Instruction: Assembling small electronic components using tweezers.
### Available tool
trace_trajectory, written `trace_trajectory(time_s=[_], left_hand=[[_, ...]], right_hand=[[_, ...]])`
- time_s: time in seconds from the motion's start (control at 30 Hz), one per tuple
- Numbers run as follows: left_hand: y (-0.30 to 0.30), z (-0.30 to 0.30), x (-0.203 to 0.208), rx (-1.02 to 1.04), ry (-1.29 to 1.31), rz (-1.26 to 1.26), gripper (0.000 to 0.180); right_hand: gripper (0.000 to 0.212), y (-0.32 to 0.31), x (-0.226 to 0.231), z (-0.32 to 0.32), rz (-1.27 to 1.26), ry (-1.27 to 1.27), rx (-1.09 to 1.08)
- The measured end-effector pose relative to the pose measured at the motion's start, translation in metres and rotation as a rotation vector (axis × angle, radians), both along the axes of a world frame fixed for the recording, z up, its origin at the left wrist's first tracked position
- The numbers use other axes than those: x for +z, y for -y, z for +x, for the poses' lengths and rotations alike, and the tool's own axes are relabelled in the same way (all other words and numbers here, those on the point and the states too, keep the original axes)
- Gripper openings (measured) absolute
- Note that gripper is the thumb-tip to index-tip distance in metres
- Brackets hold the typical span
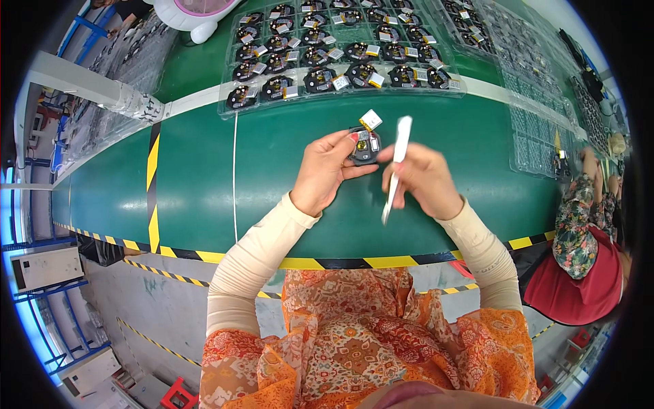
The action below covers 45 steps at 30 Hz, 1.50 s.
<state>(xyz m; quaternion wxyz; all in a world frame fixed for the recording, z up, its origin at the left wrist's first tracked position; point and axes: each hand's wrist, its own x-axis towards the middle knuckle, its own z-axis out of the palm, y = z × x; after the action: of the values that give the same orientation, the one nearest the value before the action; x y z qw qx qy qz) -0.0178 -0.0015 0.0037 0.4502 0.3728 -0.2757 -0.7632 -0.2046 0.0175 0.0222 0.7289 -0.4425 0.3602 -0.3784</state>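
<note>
Above the green bench, my left hand (pixel 325 170) is closed around a round black electronic unit (pixel 362 151), thumb on its face. A small white pouch battery (pixel 370 120) with a yellowish edge sticks up from the unit's far side. My right hand (pixel 426 178), just to the right, is closed on a slim white stick-shaped tool (pixel 400 157). The tool stands nearly upright, its wider end up and its thin, slightly blurred end down. Its exact kind is not clear. The right fingers are near the unit's right edge; whether they touch it I cannot tell.
A clear plastic tray (pixel 327 92) at the far side holds rows of similar black units with batteries. More clear trays (pixel 535 129) lie to the right, near a co-worker in a red garment (pixel 575 283). A grey post (pixel 88 85) stands left. Yellow-black tape (pixel 340 263) lines the near edge.
</note>
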Motion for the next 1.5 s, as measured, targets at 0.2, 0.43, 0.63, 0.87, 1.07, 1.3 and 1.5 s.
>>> trace_trajectory(time_s=[0.2,0.43,0.63,0.87,1.07,1.3,1.5], left_hand=[[-0.001,0.001,0.001,-0.047,0.021,-0.047,0.028],[-0.001,0.002,-0.003,-0.101,-0.058,-0.068,0.035],[0.0,0.001,-0.006,-0.146,0.006,-0.098,0.033],[0.0,-0.002,-0.003,-0.085,-0.055,-0.078,0.038],[-0.002,-0.003,-0.004,-0.136,-0.04,-0.11,0.036],[0.003,-0.004,0.0,-0.034,-0.053,-0.103,0.034],[0.012,0.008,0.003,-0.021,-0.003,-0.132,0.038]], right_hand=[[0.022,-0.003,-0.004,0.007,0.125,-0.204,0.226],[0.021,-0.003,-0.005,0.007,0.124,-0.204,0.189],[0.02,-0.003,-0.007,0.009,0.058,-0.183,0.112],[0.02,0.0,-0.004,0.004,0.137,-0.179,0.203],[0.018,-0.003,-0.006,0.009,0.118,-0.188,0.179],[0.016,0.004,0.003,0.0,0.058,-0.29,0.273],[0.011,-0.047,0.058,0.01,-0.412,0.096,-0.244]])
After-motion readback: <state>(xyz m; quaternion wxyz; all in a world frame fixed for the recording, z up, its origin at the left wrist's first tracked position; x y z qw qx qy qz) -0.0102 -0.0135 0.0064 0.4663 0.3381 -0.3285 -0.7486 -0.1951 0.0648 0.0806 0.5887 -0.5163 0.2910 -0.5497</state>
